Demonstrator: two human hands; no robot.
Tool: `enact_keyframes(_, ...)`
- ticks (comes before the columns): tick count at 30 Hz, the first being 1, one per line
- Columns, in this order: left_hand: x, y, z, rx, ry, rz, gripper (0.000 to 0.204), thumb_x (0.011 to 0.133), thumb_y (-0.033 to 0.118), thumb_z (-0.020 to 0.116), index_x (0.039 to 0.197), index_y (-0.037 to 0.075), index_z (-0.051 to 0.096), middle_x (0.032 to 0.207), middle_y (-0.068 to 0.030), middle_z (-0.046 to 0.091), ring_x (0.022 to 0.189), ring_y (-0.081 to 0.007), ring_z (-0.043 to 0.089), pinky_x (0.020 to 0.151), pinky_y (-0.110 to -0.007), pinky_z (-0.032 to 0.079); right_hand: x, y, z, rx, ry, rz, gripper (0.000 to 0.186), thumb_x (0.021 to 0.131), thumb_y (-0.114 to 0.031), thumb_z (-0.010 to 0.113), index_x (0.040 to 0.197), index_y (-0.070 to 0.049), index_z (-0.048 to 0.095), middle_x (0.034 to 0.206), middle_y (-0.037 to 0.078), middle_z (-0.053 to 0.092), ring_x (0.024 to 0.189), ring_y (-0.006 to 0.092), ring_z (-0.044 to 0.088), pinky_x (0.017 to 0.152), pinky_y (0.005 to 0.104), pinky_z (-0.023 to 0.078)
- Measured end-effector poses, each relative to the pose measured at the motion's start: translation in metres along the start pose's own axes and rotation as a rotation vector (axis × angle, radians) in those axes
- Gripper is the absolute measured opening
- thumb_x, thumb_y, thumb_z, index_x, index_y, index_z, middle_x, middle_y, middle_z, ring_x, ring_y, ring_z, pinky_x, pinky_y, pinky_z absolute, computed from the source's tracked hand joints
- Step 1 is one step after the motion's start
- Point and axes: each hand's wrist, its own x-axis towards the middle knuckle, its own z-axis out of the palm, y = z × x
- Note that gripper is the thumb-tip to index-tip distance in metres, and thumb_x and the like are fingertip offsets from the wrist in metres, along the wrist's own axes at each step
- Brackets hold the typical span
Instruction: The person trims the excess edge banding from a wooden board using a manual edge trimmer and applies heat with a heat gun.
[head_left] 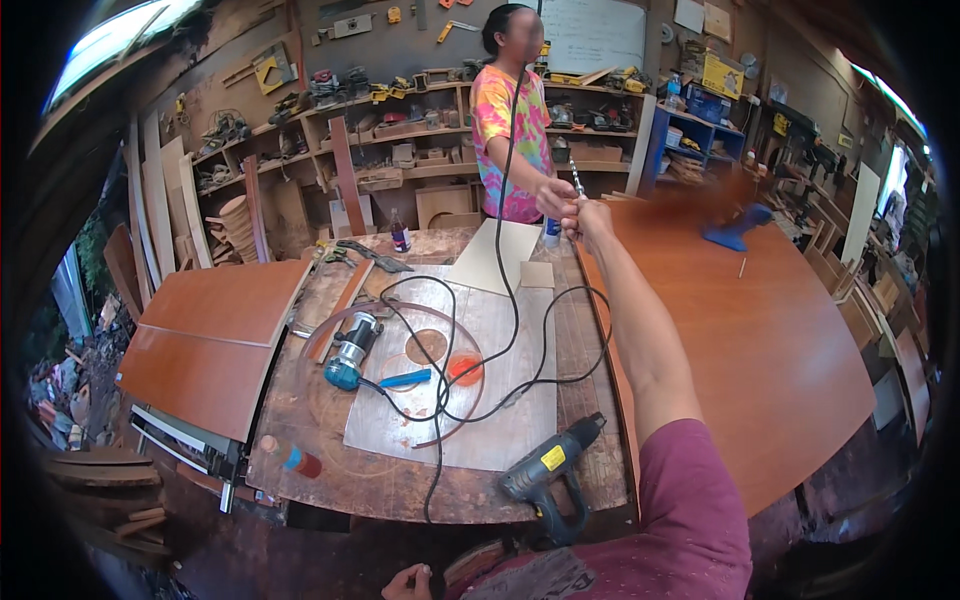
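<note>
Stretched out across the bench, my right hand [594, 220] is closed around the lower end of a silver spiral drill bit [576, 178], which points upward. The hand of a person [552, 197] opposite meets mine and touches or grips it there; exactly which fingers hold the bit is hard to see. Only part of my left hand [408, 583] shows at the lower edge, fingers curled, with anything in it hidden. Nearest my body on the bench lies a dark heat gun [550, 462]. A blue and silver trim router [352, 350] lies on its side farther left.
A black cable [440, 400] hangs from above and loops over the bench [290, 470]. A pale board [380, 430], an orange disc [465, 369] and a bottle [290, 457] lie there. A large brown panel [740, 370] covers the right side; a blurred blue object [738, 228] is at its far edge.
</note>
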Motion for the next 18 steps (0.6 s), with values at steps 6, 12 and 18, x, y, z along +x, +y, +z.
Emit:
enact_keyframes(6, -0.024, -0.01, -0.007, 0.05, 0.083, -0.083, 0.024, 0.102, 0.02, 0.068, 0.112, -0.001, 0.076, 0.096, -0.0147, 0.079, 0.092, -0.0206, 0.073, 0.087, -0.035, 0.057, -0.002, 0.015, 0.03, -0.006, 0.021, -0.008, 0.032, 0.113, -0.035, 0.045, 0.1, -0.011, 0.061, 0.071, -0.002, 0.061, 0.054, 0.0104, 0.056, 0.048, 0.0292, 0.042)
enact_keyframes(12, -0.001, -0.046, 0.018, -0.133, 0.136, 0.099, 0.019, 0.102, 0.009, 0.066, 0.092, -0.006, 0.074, 0.079, -0.0078, 0.072, 0.074, -0.0122, 0.066, 0.071, -0.03, 0.054, -0.002, 0.004, 0.012, 0.128, 0.026, -0.14, 0.023, 0.109, -0.024, 0.048, 0.105, -0.006, 0.062, 0.079, 0.005, 0.067, 0.055, 0.0151, 0.057, 0.044, 0.0309, 0.039)
enact_keyframes(18, 0.049, 0.016, 0.048, -0.944, -0.145, 0.004, 0.092, 0.107, 0.072, 0.026, 0.166, 0.001, 0.019, 0.163, -0.0246, 0.037, 0.15, -0.0347, 0.038, 0.121, -0.054, 0.03, -0.296, 0.071, 0.069, -0.577, -0.389, -0.061, 0.031, 0.104, -0.012, 0.048, 0.128, 0.001, 0.061, 0.127, 0.018, 0.068, 0.121, 0.0348, 0.063, 0.104, 0.0483, 0.048)
